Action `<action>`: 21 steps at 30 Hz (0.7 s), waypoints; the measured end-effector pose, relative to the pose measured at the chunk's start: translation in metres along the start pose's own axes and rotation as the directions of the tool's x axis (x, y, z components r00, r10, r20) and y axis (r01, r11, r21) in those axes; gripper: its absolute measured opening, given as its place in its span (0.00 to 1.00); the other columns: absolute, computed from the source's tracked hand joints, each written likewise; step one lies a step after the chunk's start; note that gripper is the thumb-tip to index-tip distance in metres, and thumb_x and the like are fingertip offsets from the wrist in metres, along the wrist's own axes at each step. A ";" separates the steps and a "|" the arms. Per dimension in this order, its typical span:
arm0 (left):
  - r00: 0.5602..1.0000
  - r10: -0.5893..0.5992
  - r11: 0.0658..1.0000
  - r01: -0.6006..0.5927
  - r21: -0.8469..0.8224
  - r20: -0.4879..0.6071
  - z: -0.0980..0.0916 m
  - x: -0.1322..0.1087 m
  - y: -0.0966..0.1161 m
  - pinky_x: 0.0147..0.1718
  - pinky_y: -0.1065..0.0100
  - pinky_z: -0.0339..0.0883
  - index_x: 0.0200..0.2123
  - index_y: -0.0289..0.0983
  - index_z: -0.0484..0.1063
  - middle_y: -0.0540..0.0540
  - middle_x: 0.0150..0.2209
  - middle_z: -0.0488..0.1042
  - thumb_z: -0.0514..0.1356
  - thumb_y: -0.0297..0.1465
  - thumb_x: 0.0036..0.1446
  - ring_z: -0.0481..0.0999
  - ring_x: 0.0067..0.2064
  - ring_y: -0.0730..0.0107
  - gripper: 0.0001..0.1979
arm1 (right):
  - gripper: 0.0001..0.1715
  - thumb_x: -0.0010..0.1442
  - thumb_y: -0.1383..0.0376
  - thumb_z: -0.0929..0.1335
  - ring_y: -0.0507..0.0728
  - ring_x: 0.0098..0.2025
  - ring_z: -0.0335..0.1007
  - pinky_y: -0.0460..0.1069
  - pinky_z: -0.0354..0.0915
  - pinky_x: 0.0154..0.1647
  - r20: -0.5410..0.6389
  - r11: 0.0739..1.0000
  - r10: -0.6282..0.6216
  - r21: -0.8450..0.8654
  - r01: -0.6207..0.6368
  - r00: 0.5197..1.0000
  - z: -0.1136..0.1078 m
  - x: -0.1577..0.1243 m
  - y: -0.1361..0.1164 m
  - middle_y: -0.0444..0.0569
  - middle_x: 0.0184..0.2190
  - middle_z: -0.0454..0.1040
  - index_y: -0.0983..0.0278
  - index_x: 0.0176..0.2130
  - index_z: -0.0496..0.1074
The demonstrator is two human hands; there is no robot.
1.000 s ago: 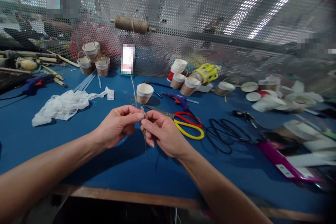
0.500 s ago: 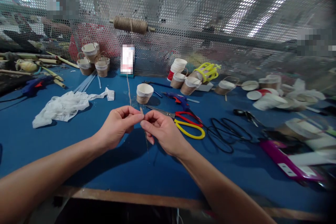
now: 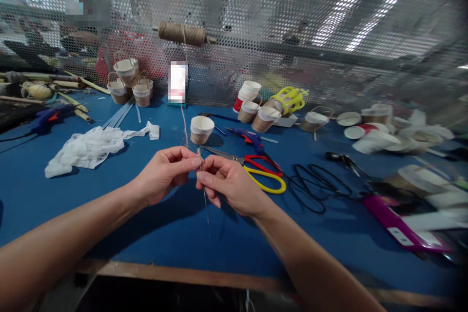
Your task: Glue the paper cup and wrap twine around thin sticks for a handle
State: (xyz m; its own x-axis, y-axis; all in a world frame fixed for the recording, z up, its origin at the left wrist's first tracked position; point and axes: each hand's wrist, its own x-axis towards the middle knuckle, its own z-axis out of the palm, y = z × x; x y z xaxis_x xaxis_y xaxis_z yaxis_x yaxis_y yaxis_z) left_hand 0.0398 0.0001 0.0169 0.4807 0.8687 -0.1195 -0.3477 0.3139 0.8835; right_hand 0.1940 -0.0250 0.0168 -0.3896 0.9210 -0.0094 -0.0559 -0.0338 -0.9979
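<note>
Between my fingertips runs a strand of brown twine (image 3: 205, 201), its thin end hanging below. My left hand (image 3: 165, 173) pinches it with thumb and forefinger. Right beside it, my right hand (image 3: 228, 183) is closed on the same strand slightly lower. From the twine spool (image 3: 182, 33) on the mesh, a line drops to my left hand. Just beyond my fingers stands a small twine-wrapped cup (image 3: 202, 130) with a white fabric rim. Scissors (image 3: 265, 183) with one red and one yellow handle lie beyond my right hand.
White fabric (image 3: 87, 148) lies crumpled at left. Handled cups (image 3: 126, 80) stand behind it, near a phone (image 3: 178, 82). A blue glue gun (image 3: 248, 140) and its black cable (image 3: 318, 187) are right of centre. A purple power strip (image 3: 402, 226) sits at right.
My right hand has slid slightly down and right along the twine. The line from the spool has shifted a little to the right above my left hand.
</note>
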 end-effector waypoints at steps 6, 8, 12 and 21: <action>0.994 0.074 0.997 -0.072 0.032 -0.077 0.002 0.001 -0.003 0.15 0.76 0.42 0.21 0.32 0.68 0.56 0.14 0.61 0.67 0.30 0.41 0.53 0.15 0.86 0.10 | 0.11 0.50 0.64 0.69 0.44 0.15 0.60 0.39 0.58 0.12 -0.150 0.988 -0.043 -0.152 0.020 0.988 0.003 0.000 -0.002 0.39 0.19 0.67 0.65 0.26 0.62; 0.996 0.067 0.997 -0.065 0.028 -0.067 0.002 0.000 -0.002 0.15 0.76 0.42 0.21 0.33 0.68 0.55 0.15 0.63 0.67 0.30 0.41 0.54 0.16 0.86 0.10 | 0.11 0.50 0.63 0.69 0.44 0.15 0.60 0.39 0.59 0.13 -0.132 0.992 -0.030 -0.122 0.014 0.991 0.003 0.000 -0.002 0.39 0.20 0.68 0.66 0.27 0.63; 1.000 0.007 1.000 -0.007 0.004 -0.008 0.000 0.001 -0.001 0.16 0.75 0.42 0.22 0.33 0.68 0.53 0.19 0.68 0.67 0.31 0.40 0.58 0.17 0.84 0.10 | 0.10 0.52 0.62 0.67 0.43 0.14 0.59 0.39 0.56 0.12 0.014 0.997 0.023 0.067 -0.024 1.000 -0.001 0.000 -0.001 0.40 0.21 0.69 0.66 0.30 0.64; 0.991 0.063 0.997 -0.058 0.048 -0.121 0.001 0.004 -0.007 0.15 0.75 0.42 0.21 0.33 0.68 0.56 0.14 0.63 0.67 0.31 0.39 0.54 0.15 0.86 0.11 | 0.08 0.53 0.63 0.66 0.44 0.15 0.59 0.40 0.58 0.13 -0.140 0.992 -0.027 -0.126 0.010 0.990 0.004 0.001 -0.001 0.40 0.20 0.67 0.65 0.29 0.63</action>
State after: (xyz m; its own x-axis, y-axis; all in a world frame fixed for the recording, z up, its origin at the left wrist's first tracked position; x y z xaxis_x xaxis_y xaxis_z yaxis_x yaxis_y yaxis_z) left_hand 0.0451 0.0014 0.0111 0.3565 0.9269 -0.1176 -0.3362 0.2447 0.9095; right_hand 0.1903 -0.0259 0.0180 -0.2554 0.9668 0.0089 0.0567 0.0242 -0.9981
